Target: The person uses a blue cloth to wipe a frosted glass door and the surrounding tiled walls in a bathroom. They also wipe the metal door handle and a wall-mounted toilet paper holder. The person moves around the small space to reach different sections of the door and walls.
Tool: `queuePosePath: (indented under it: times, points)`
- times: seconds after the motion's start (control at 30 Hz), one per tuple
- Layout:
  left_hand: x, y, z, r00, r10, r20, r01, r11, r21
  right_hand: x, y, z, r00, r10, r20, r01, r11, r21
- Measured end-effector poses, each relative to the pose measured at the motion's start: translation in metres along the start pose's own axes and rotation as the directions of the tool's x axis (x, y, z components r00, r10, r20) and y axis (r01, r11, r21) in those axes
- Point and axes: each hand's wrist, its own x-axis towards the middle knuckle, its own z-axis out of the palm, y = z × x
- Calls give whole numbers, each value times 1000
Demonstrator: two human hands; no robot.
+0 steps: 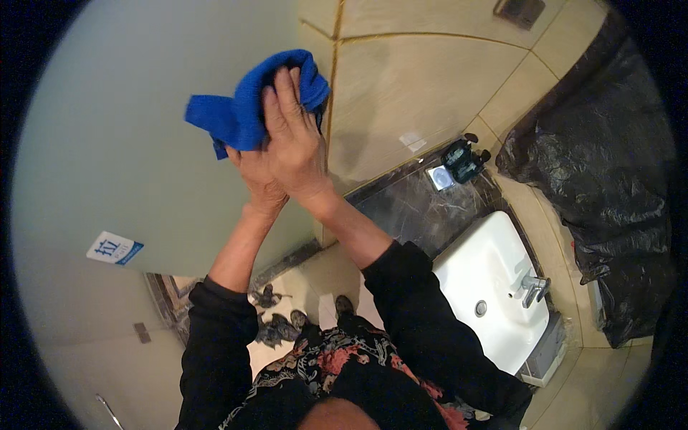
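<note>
A bunched blue cloth [250, 107] is in both my hands, up against a frosted glass panel [156, 177] near its edge with the tiled wall. My right hand [295, 140] lies over the left, its fingers stretched out along the cloth. Partly covered beneath it is my left hand [252, 171], with a thumb at the cloth's lower edge and its other fingers hidden. One end of the cloth hangs loose to the left.
To the right, a white washbasin [467, 274] with a chrome tap [535, 290] sits by a dark stone counter [398, 207]. Dark pump bottles [465, 158] stand in the counter's corner. Black plastic sheeting [596, 177] hangs on the right wall. Crumpled dark items [274, 328] lie near my feet.
</note>
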Motion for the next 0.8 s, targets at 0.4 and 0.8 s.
queuePosePath:
  times: [0.4,0.8]
  points:
    - [36,58,-3,985,21,169,87,789,-608,-14,36,-59,978,208,-5,-203,950,-235]
    - [225,90,-2,894,302,-330,-393,883,-258,153,89,-85,976,-160,-149,113,953,-283]
